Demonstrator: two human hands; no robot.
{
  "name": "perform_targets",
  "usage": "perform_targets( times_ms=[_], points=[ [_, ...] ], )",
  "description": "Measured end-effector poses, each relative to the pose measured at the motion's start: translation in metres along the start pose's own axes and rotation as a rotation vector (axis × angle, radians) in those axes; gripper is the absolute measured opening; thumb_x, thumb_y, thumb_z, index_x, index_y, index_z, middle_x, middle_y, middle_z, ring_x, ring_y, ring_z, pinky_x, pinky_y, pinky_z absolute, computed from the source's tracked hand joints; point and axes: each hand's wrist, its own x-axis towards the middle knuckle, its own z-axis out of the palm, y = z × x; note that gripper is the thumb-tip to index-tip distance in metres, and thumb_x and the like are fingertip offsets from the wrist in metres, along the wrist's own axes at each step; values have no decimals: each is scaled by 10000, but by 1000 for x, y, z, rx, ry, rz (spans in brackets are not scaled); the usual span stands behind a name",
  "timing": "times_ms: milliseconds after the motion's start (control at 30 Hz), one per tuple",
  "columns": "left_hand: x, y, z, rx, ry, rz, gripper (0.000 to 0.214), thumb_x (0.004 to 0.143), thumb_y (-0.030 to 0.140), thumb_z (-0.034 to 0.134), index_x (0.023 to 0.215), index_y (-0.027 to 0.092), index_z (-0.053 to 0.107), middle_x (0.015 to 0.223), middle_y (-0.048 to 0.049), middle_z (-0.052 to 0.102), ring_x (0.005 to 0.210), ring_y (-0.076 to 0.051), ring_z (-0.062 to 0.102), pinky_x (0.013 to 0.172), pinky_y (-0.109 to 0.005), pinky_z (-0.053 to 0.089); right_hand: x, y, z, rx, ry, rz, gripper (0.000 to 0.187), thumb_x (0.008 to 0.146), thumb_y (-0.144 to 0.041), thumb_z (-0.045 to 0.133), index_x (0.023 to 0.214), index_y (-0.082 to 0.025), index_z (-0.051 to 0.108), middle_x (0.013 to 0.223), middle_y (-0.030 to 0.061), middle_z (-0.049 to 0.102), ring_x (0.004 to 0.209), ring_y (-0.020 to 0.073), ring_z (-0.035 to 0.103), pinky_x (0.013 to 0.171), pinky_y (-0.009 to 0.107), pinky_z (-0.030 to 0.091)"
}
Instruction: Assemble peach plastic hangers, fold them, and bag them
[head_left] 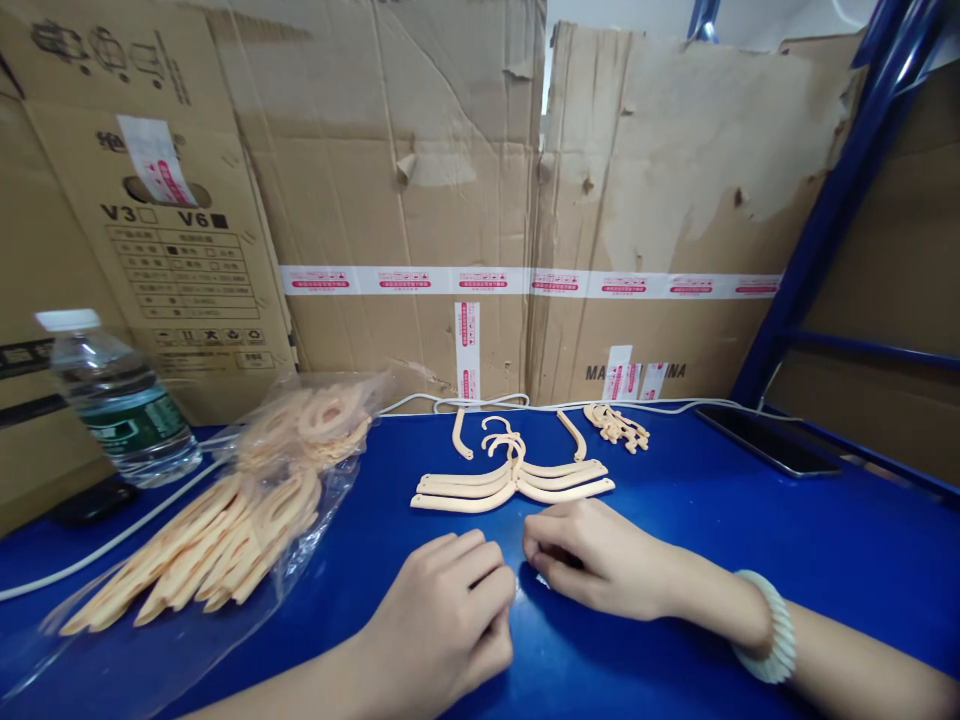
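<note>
My left hand [448,622] rests on the blue table as a loose fist, with no object showing in it. Beside it, my right hand [600,560], a pale green bracelet [769,628] on its wrist, is curled shut too; nothing shows between its fingers. Just beyond both hands lie several beige plastic clothes hangers [465,502], lined up one behind another with their hooks [499,435] pointing away from me. Two loose hanger arms [462,436] lie behind them, one on each side. A small heap of hanger hooks [619,425] sits at the right.
Clear plastic bags of beige hanger parts [232,530] cover the left of the blue table [720,520]. A water bottle [124,410] stands behind them. Cardboard sheets [405,200] wall the back. A white cable [675,406] runs along it near a dark phone [769,440]. A blue metal post [825,200] rises right.
</note>
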Motion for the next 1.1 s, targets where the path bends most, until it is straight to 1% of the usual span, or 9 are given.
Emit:
perform_targets(
  times_ms=[67,133,267,333,433,500,767,933,1100],
  points=[
    [0,0,1,4,3,0,190,775,65,464,640,192,502,623,5,543,566,-158,462,514,-278,361,0,-2,1,-17,-10,-10,122,800,-76,499,796,-197,485,723,-24,546,639,101,474,591,197,320],
    [0,-1,1,-36,-1,-9,176,792,73,477,668,193,513,649,3,566,587,-160,479,539,-279,380,0,-2,2,-31,-13,-18,111,801,-86,503,798,-196,487,729,-18,553,645,105,482,595,200,321],
    [-1,-3,0,-237,-8,-76,149,848,67,471,790,191,528,769,-20,609,694,-168,532,641,-272,443,0,-3,3,-36,-8,-25,90,823,-104,498,816,-194,502,733,-10,564,647,109,491,595,201,325],
    [-2,-5,0,-322,-1,-112,204,835,7,431,848,192,514,822,-28,600,754,-169,538,684,-264,453,-1,-4,3,-31,-10,-28,97,821,-97,498,827,-192,514,739,-7,571,654,111,502,599,201,330],
    [-3,-7,0,-373,6,-122,351,767,-94,356,902,199,496,884,-31,571,834,-169,526,746,-259,452,-1,-4,3,-22,-13,-27,115,810,-82,500,842,-188,528,750,-4,580,661,113,512,603,201,334],
    [-3,-7,-1,-381,4,-126,394,736,-121,335,898,202,492,908,-31,550,865,-171,512,774,-264,448,-1,-4,3,-23,-14,-27,118,810,-81,499,848,-188,533,754,-4,581,658,112,511,602,201,333],
    [-2,-7,-2,-441,-3,-164,394,695,-137,324,832,206,462,948,-25,533,903,-173,499,807,-283,432,0,-3,3,-32,-17,-25,119,810,-87,496,853,-195,522,753,-10,576,659,113,504,601,203,328],
    [-4,-7,1,-477,-7,-213,406,611,-129,360,820,214,418,898,-13,521,859,-171,496,755,-265,423,0,-3,4,-37,-21,-24,120,811,-84,493,849,-194,520,755,-6,574,659,114,503,604,203,329],
    [-5,-8,2,-484,-4,-222,389,606,-115,365,804,219,394,882,-10,518,844,-171,497,743,-265,419,0,-4,4,-55,-23,-21,120,814,-84,493,848,-196,516,749,-14,560,655,108,494,600,199,329]
  ],
)
